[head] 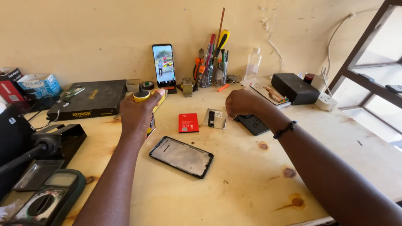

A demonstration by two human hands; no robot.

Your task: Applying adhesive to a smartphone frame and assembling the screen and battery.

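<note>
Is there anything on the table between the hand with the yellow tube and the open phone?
Nothing visible. The left hand grips the yellow tube just above and left of the open phone, with only bare table between. The red battery lies off to the side.

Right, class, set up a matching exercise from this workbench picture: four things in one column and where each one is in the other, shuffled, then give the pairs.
Things
1. yellow glue bottle
2. red battery
3. lit phone
4. phone frame

Places
A. propped upright against the wall
B. held in the left hand
C. flat on the table, nearest the camera
D. flat on the table, between the two hands

Pairs: 1-B, 2-D, 3-A, 4-C
</note>
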